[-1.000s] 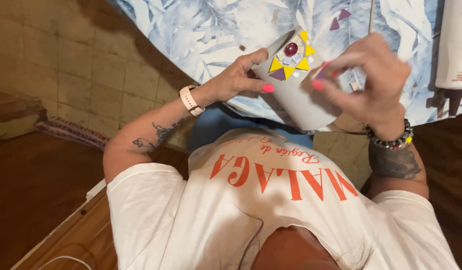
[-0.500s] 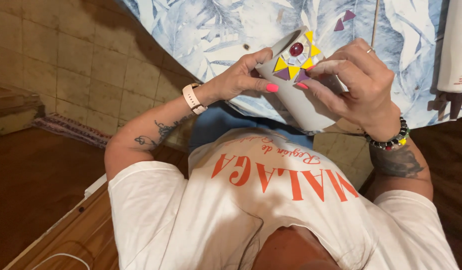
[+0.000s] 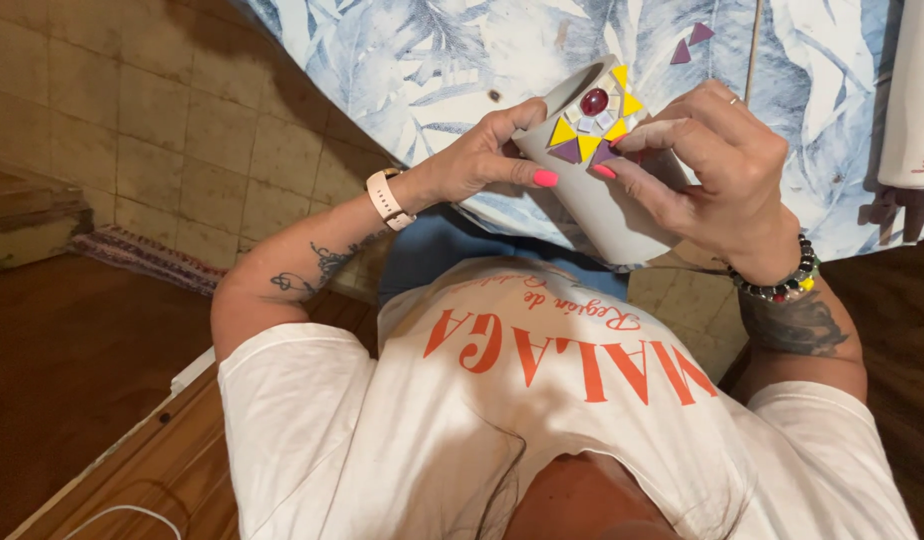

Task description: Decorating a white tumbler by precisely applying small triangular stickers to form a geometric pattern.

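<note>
Both of my hands share the grip on a pale grey cup [image 3: 612,215], which is tilted on its side above my lap, its open mouth pointing up and away toward the desk [image 3: 402,60]. On my left hand [image 3: 477,160] the grip is narrow: the fingers curl around the rim end of the cup and the thumb, with its bright pink nail, presses flat against the cup's side just below the decoration. On my right hand [image 3: 717,175] the grip wraps the cup's body from the other side, and a pink-nailed fingertip touches the lower edge of the mosaic [image 3: 592,120]. That mosaic sits on the cup's wall near the rim: a dark red round stone in the middle, small pale squares around it, then yellow and purple triangles pointing outward.

The cup is held in the air, close to the desk edge, not resting on anything that I can see. The desk wears a cloth printed with blue and white leaves. Two loose purple triangles [image 3: 690,42] lie on that cloth, well apart from the cup. A white bottle [image 3: 917,95] stands at the right edge of the desk.

My left wrist carries a pale pink watch band [image 3: 387,198]; my right wrist has a beaded bracelet [image 3: 782,285]. Tan floor tiles [image 3: 132,120] show below the desk.
</note>
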